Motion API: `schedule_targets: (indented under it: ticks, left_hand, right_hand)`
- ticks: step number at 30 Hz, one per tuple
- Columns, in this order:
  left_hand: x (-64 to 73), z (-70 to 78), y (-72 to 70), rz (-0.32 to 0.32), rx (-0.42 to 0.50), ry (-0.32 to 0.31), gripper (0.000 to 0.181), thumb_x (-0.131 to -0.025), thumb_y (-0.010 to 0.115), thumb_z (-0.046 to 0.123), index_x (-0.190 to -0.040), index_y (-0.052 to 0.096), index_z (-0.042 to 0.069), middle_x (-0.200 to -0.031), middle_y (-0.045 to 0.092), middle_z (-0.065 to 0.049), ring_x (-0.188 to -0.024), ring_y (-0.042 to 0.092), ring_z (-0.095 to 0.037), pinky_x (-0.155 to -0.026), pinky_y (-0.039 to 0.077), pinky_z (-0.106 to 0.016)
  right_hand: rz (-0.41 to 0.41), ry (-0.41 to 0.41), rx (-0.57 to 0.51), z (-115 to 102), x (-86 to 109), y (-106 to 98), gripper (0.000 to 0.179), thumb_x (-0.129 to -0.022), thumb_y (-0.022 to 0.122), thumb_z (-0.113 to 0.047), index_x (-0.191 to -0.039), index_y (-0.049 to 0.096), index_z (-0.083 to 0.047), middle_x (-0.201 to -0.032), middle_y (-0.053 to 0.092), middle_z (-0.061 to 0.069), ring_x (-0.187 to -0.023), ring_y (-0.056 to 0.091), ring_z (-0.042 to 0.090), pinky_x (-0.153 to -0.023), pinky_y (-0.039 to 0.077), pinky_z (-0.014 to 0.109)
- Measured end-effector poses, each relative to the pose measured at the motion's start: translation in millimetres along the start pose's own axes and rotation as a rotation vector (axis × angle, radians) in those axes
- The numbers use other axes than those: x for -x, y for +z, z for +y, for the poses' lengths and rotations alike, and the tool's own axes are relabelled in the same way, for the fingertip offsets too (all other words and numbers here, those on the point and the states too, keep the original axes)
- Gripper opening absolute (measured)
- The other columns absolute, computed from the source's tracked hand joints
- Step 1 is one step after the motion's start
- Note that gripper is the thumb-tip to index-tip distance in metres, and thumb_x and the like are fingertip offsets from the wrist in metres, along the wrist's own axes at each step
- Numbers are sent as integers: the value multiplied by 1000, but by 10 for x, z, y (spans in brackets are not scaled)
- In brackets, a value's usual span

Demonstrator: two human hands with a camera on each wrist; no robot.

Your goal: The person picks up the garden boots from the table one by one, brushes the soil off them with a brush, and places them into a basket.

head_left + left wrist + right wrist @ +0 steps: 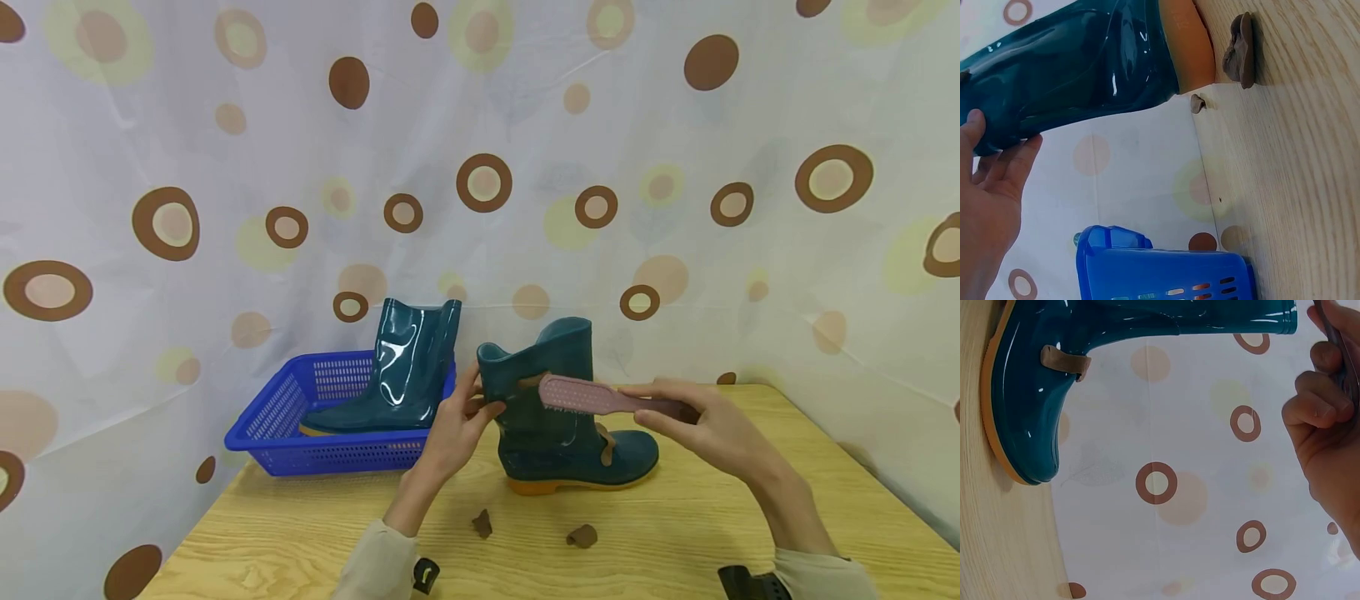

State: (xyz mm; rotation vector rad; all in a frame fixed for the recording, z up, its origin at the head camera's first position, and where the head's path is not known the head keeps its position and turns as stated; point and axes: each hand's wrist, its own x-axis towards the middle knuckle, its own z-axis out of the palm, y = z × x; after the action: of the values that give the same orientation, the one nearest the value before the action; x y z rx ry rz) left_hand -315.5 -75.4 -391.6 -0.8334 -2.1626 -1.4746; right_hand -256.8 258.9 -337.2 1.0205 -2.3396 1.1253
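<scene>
A glossy dark green rain boot point(547, 454) with an orange sole stands on the table, toe to the right. My left hand point(453, 421) grips its shaft near the top, thumb on the near side and fingers behind. In my right hand point(712, 421) is a pink bristle brush point(577, 395), held by its dark handle. The brush head overlaps the upper shaft in the head view, beside a brown smear point(531, 380). Another brown, mud-like strip point(1065, 362) clings to the boot's instep.
Two brown lumps, one at left point(482, 523) and one at right point(582, 536), lie on the wooden table point(675, 533) before the boot. Left of it, a blue perforated basket point(330, 456) holds a second green boot point(408, 367). A dotted sheet point(480, 100) hangs behind.
</scene>
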Motion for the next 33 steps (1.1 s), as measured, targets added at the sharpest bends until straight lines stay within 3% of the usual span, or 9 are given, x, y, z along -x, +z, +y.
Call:
schedule_targets:
  ticks: [6, 14, 19, 26, 33]
  left_hand:
    - [5, -7, 3, -4, -8, 5, 66, -100, 60, 18, -153, 29, 40, -127, 65, -16, -106, 71, -31, -92, 57, -47]
    - [7, 1, 6, -9, -9, -6, 65, -100, 60, 19, -153, 29, 39, -128, 65, -15, -107, 71, -31, -93, 56, -48]
    - [7, -7, 8, -7, -10, -10, 64, -100, 60, 19, -152, 30, 39, -128, 65, -15, -107, 71, -31, -94, 56, -49]
    - [16, 11, 3, -4, -14, -22, 66, -100, 60, 18, -152, 29, 42, -126, 65, -13, -107, 71, -29, -93, 57, -47]
    - [5, 4, 3, 6, -21, -1, 66, -99, 61, 18, -153, 30, 39, -124, 66, -15, -104, 72, -30, -92, 57, -48]
  right_hand:
    - [73, -30, 44, 21, -33, 51, 36, -96, 63, -6, -129, 65, -17, -104, 68, -7, -86, 67, 3, -71, 56, 17]
    - [31, -27, 82, 55, -50, 73, 35, -96, 64, -8, -129, 66, -19, -105, 69, -8, -81, 66, 2, -67, 54, 19]
    - [13, -28, 78, 67, -46, 61, 35, -96, 64, -8, -129, 66, -19, -103, 70, -7, -71, 59, 5, -59, 49, 22]
    - [-9, -18, 69, 92, -45, 55, 33, -96, 64, -8, -128, 67, -17, -114, 72, 0, -84, 68, 4, -67, 55, 21]
    - [-28, 25, 74, 103, -38, 48, 30, -96, 64, -11, -125, 69, -15, -111, 72, 2, -81, 67, 5, -67, 56, 23]
